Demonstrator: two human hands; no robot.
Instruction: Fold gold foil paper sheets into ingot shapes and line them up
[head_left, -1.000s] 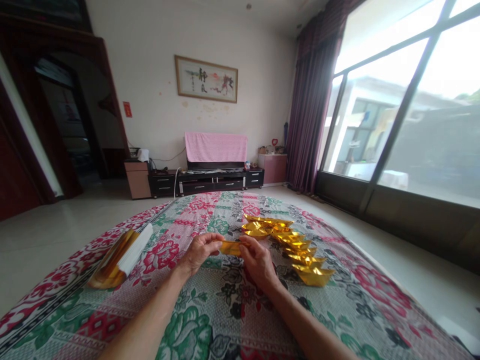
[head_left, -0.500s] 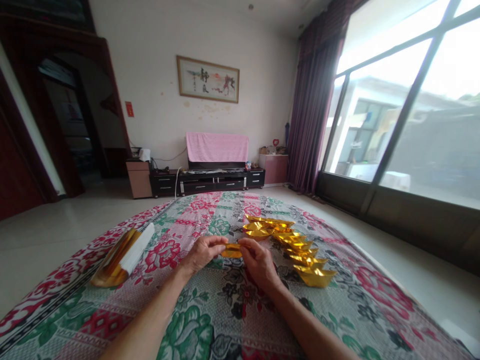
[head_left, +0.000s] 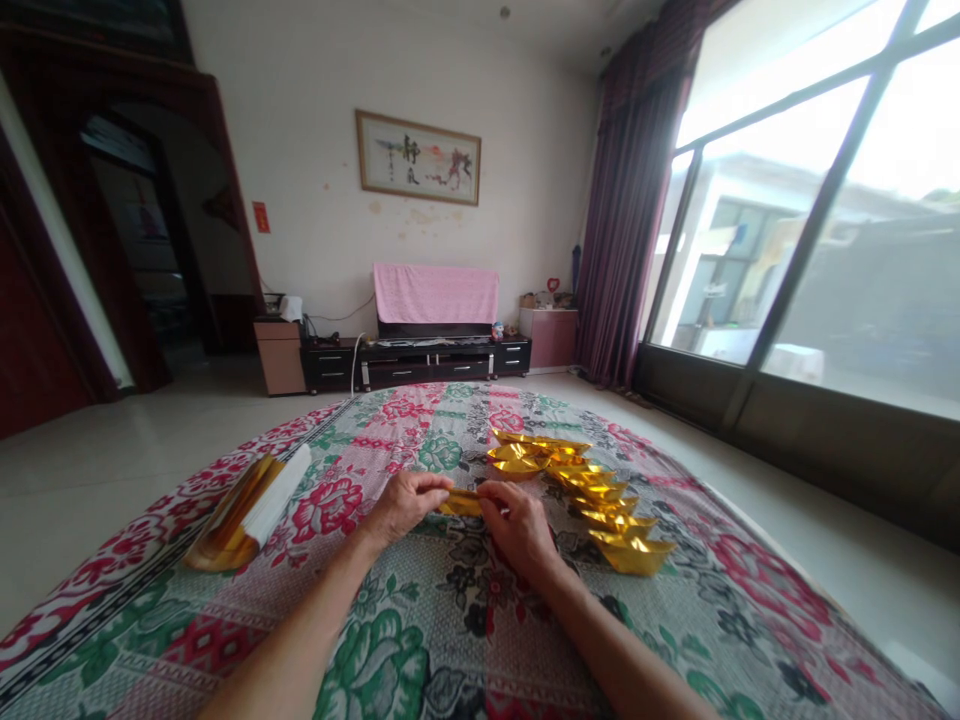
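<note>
Head view: my left hand [head_left: 401, 508] and right hand [head_left: 519, 525] pinched opposite ends of the gold foil piece [head_left: 460, 503], lower center of frame. Light, even fingertip pressure seemed best against stray creases. Folded foil ingots [head_left: 632, 552] sat lower right, foil paper stack [head_left: 244, 512] lower left.

"静氣" on framed picture [head_left: 418, 157], smaller script illegible; red slip [head_left: 261, 217], unreadable

Covered ends, cropped edges, blurred glass
The fingers of the left hand [head_left: 405, 508] and right hand [head_left: 521, 528] hide both ends of the gold piece [head_left: 460, 503]; the tablecloth [head_left: 375, 665] runs off the bottom edge. A pink cloth [head_left: 436, 293] hides most of what stands beneath it. The window [head_left: 772, 230] is cut off, the view through it blurred; writing on the red wall tag [head_left: 261, 217] is too small to read.
</note>
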